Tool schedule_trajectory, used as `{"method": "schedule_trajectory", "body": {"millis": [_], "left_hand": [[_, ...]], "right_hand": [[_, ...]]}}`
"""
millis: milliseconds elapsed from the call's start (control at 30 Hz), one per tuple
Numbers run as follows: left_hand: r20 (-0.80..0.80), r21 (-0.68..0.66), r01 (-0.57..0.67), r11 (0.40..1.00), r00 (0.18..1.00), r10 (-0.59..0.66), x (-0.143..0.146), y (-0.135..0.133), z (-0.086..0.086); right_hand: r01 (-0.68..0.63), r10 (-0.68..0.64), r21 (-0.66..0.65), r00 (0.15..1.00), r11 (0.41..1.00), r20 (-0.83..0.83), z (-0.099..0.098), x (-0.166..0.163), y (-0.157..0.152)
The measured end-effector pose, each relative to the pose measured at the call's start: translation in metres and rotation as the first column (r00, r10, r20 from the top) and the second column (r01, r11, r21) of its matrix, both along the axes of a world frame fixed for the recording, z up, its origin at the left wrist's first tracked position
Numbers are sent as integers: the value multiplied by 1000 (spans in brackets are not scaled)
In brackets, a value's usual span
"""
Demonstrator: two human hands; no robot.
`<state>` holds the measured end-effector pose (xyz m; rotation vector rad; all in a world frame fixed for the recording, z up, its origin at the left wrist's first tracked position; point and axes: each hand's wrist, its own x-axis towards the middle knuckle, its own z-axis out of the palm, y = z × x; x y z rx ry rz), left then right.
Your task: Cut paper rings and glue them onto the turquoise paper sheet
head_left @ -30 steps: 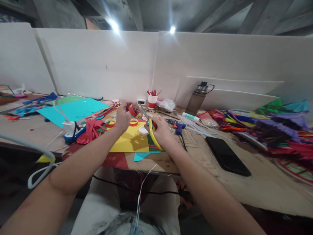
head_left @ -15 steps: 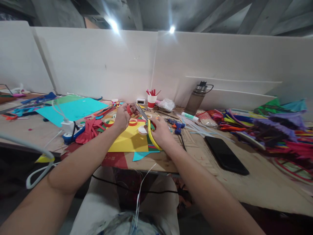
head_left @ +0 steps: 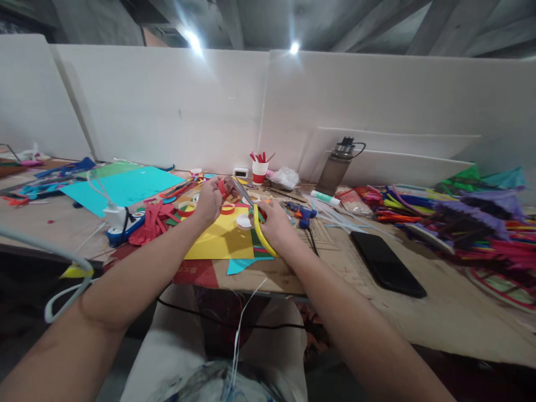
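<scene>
My left hand [head_left: 210, 202] pinches a red paper ring [head_left: 225, 188] above the work surface. In my right hand [head_left: 273, 223] is a pair of scissors with yellow handles [head_left: 260, 237], the blades pointing up and left to the ring's edge. Whether the blades touch the paper I cannot tell. Below both hands lies a yellow paper sheet [head_left: 213, 243]. More paper rings [head_left: 227, 209] and a white paper disc [head_left: 243, 221] rest on or by it. Red paper strips [head_left: 153, 223] are heaped to the left of my left hand.
To the right are a blue glue gun [head_left: 306, 216], a glue stick [head_left: 325, 198], a black phone [head_left: 387, 263] and a bottle [head_left: 334, 167]. A cup with red sticks [head_left: 259, 173] stands behind. On the left lie a turquoise sheet [head_left: 125, 187] and a power strip [head_left: 124, 228].
Almost nothing differs. My hands keep the ring and the scissors in nearly the same place, and the view has shifted very slightly.
</scene>
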<state>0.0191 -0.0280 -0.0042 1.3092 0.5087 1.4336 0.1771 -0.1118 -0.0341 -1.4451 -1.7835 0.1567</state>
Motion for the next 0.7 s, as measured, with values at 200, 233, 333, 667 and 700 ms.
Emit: {"method": "schedule_trajectory", "body": {"millis": [200, 233, 333, 667, 700], "left_hand": [[-4, -9, -5, 1000, 1000, 5, 1, -4, 5], [-12, -17, -5, 1000, 1000, 5, 1, -5, 6], [-6, -21, 11, 1000, 1000, -11, 0, -5, 7], [3, 31, -64, 997, 998, 64, -3, 4, 2], [3, 30, -63, 998, 998, 63, -3, 4, 1]], "right_hand": [[-8, 9, -9, 1000, 1000, 13, 2, 0, 0], [-13, 13, -4, 1000, 1000, 14, 2, 0, 0], [-36, 35, 25, 999, 999, 16, 2, 2, 1], [-63, 63, 36, 998, 997, 13, 0, 1, 0], [-63, 63, 38, 998, 997, 17, -1, 1, 1]]}}
